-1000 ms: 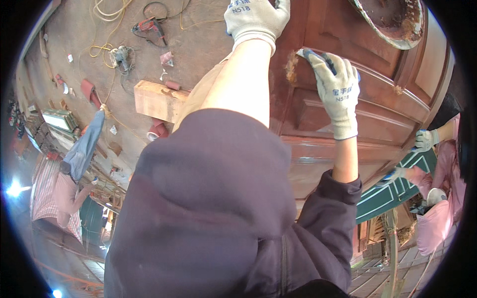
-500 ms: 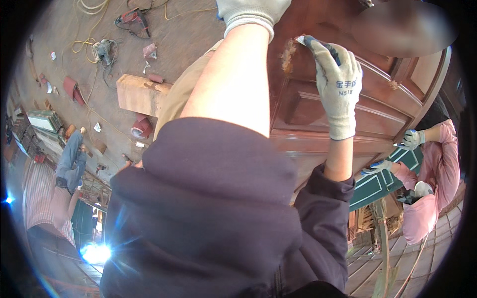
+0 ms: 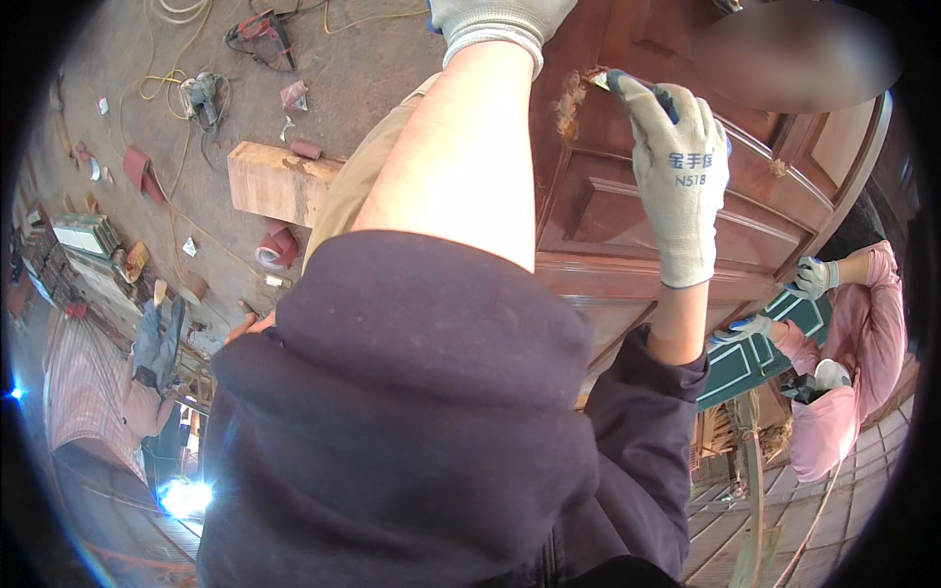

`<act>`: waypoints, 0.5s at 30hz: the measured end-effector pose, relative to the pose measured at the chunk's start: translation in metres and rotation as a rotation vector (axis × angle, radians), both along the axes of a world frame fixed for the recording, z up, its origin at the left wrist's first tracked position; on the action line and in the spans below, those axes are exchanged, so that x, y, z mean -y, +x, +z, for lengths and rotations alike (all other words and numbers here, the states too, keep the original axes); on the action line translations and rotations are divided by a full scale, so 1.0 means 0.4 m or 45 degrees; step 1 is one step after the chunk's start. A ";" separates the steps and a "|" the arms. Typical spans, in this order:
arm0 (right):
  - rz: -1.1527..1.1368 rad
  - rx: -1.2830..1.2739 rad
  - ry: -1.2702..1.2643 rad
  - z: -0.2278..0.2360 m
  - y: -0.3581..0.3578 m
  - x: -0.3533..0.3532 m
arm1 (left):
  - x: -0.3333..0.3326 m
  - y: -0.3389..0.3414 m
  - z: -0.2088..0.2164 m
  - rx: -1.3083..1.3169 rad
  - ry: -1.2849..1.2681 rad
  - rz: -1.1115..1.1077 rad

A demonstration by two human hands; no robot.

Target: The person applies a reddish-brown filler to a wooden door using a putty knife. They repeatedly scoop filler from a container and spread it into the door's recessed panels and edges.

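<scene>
My right hand (image 3: 678, 176), in a pale grey knit glove with a dark palm coating, is closed over a brown-red panelled wooden door (image 3: 627, 211). Thumb and fingers pinch a small flat whitish piece (image 3: 599, 79) with a reddish edge; its kind is unclear. Just left of the piece, a tuft of tan shavings (image 3: 569, 106) lies on the door. My left hand (image 3: 498, 18), gloved alike, reaches to the top edge by the door's left side. Its fingers are out of the picture, so what it touches is hidden.
On the floor at left lie a wooden block (image 3: 279, 183), reddish sandpaper strips (image 3: 144, 174), a red corded drill (image 3: 263, 37), a grey-green power tool (image 3: 201, 98) and loose cords. A co-worker in pink (image 3: 851, 363) handles a green panel (image 3: 760, 348) at right. Another person (image 3: 152, 377) is at far left.
My right hand has shifted slightly right and nearer me, with the small piece still pinched. The person at far left has changed posture. My left arm has hardly moved.
</scene>
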State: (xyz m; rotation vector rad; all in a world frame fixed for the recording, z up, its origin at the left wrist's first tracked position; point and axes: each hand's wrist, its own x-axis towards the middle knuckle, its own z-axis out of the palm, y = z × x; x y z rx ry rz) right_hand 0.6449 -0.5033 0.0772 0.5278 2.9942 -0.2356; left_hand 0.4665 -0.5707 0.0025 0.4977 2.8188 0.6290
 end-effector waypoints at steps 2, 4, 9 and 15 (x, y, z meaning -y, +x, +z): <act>-0.024 -0.051 -0.002 0.002 -0.007 -0.001 | -0.001 0.001 0.005 0.021 0.006 -0.002; 0.008 -0.018 -0.001 -0.009 0.002 -0.006 | -0.002 -0.001 0.004 0.013 0.002 -0.012; 0.032 0.030 -0.016 0.010 -0.004 -0.014 | -0.004 0.001 0.001 -0.008 -0.023 -0.011; 0.059 0.038 0.032 0.001 0.001 -0.007 | 0.003 -0.004 -0.003 -0.056 0.004 -0.024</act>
